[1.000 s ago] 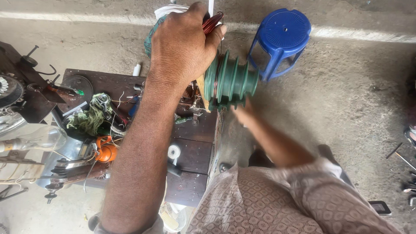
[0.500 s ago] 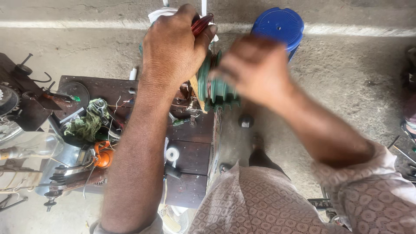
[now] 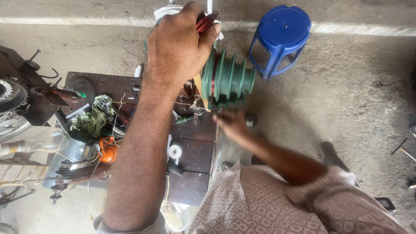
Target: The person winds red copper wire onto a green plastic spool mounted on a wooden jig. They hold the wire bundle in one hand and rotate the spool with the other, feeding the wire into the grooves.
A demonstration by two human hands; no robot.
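L hand (image 3: 180, 50) fist gripping red copper wire coil (image 3: 206, 21) | R hand (image 3: 232, 122) blurred below green stepped winding former (image 3: 228, 80), fingers can't tell | blue stool (image 3: 281, 32) nr

Half a second ago the right hand (image 3: 232, 123) was raised over the green stepped former (image 3: 229, 80), covering it. Now it has dropped below the former, blurred, and the former's ridges and the blue stool (image 3: 281, 32) beyond show again.
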